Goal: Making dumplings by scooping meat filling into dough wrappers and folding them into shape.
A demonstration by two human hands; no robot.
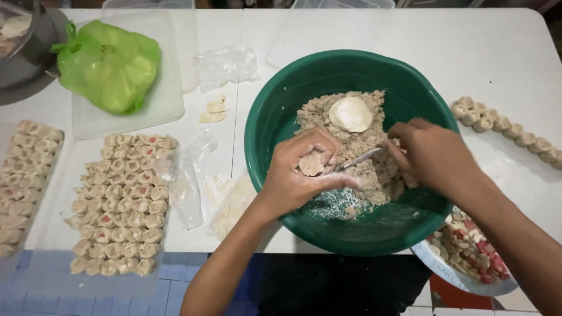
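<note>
Over a large green basin (275, 117) on the white bench (497, 58), the left hand (304, 169) is cupped, its fingers curled loosely around a small filled dumpling (311, 164) that sits in the hollow between thumb and forefinger. The right hand (430, 155) is closed around the handle end of a thin metal utensil (360, 158), whose tip reaches to the dumpling in the left hand. Both hands hover above a heap of pale minced filling (366, 146) inside the basin, and a round flat wrapper (351, 114) lies on top of that heap, further from the person. Left of the basin, a clear tray (58, 281) carries tight rows of finished dumplings (123, 205), some showing red bits on top; another batch (26, 181) lies at the far left edge. A row of more dumplings (509, 129) curves along the bench to the right of the basin. At the lower right, partly under the basin's rim, a metal plate (462, 281) holds chopped red and pale pieces. A green plastic bag (108, 64) rests on a clear lid at upper left, with crumpled clear plastic (225, 64) nearby.
</note>
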